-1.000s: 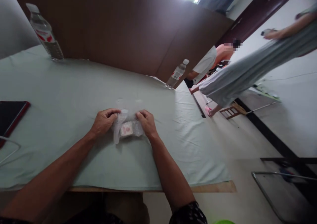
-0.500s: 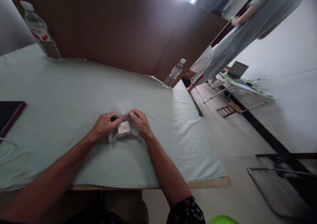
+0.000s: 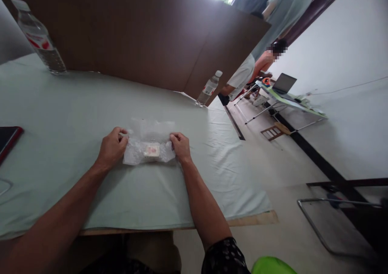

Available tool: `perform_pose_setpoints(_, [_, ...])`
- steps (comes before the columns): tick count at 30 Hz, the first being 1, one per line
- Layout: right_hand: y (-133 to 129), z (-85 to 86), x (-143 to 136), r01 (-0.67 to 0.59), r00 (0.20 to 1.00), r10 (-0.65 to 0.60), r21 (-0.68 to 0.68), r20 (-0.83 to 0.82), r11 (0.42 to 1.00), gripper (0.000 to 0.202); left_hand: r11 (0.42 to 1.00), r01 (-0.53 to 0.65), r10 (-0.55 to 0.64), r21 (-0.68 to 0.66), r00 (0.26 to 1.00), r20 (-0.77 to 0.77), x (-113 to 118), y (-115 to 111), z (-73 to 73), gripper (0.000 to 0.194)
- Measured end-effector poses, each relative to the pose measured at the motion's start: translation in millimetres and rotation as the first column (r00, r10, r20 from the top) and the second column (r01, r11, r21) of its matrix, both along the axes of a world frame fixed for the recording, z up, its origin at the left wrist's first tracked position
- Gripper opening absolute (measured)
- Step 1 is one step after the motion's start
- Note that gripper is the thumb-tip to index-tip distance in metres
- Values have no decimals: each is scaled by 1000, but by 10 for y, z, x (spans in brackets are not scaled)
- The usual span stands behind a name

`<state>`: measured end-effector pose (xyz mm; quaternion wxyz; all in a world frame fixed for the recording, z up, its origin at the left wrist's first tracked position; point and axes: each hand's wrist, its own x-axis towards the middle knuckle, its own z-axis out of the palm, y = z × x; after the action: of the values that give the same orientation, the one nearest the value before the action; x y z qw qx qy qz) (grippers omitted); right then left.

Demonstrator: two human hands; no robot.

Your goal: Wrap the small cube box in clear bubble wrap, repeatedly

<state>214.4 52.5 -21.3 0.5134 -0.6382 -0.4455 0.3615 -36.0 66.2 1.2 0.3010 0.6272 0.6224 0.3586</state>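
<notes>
A small whitish block with a reddish mark point(image 3: 152, 150) lies on a sheet of bubble wrap point(image 3: 136, 154), which rests on the pale green tablecloth point(image 3: 145, 197). My left hand point(image 3: 113, 146) pinches the wrap's left edge between thumb and fingers. At the opposite side, my right hand point(image 3: 181, 145) grips the right edge. The wrap is spread out between both hands, its far part lying flat behind the block. Bubble wrap partly covers the block's sides.
A brown board point(image 3: 136, 35) stands across the table's back, with water bottles at its left point(image 3: 42, 43) and right point(image 3: 209, 89). A dark tablet-like object with a red edge point(image 3: 9, 140) lies at left. Beyond are people, a laptop point(image 3: 284, 84) on a folding table, and a stool point(image 3: 275, 130).
My hands have moved apart, drawing the bubble wrap outward from around the block. More of the sheet now lies open. The camera view has shifted slightly, and another seated person shows at the back.
</notes>
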Motion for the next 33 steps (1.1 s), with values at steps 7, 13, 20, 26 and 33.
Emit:
perform_pose_setpoints(7, [-46, 21, 70, -29, 980, 34, -25, 198, 999, 39, 996, 87, -87, -16, 996, 31, 16, -27, 29, 25])
perform_pose_setpoints(13, [-74, 32, 69, -56, 951, 48, 19, 304, 998, 40, 995, 99, -97, -24, 993, 73, 41, -43, 81, 24])
perform_pose_setpoints(20, [-54, 36, 58, -37, 964, 17, 70, 264, 997, 36, 999, 31, -31, 10, 999, -12, 53, -4, 26, 15])
perform_pose_setpoints(26, [21, -13, 108, 22, 924, -60, 105, 378, 994, 40, 1000, -19, 20, 24, 999, -42, 45, 107, -73, 20])
perform_pose_setpoints(33, [-37, 129, 161, 61, 917, -133, 198, 375, 978, 41, 975, -3, -1, 224, 1000, 18, 52, 16, 36, 23])
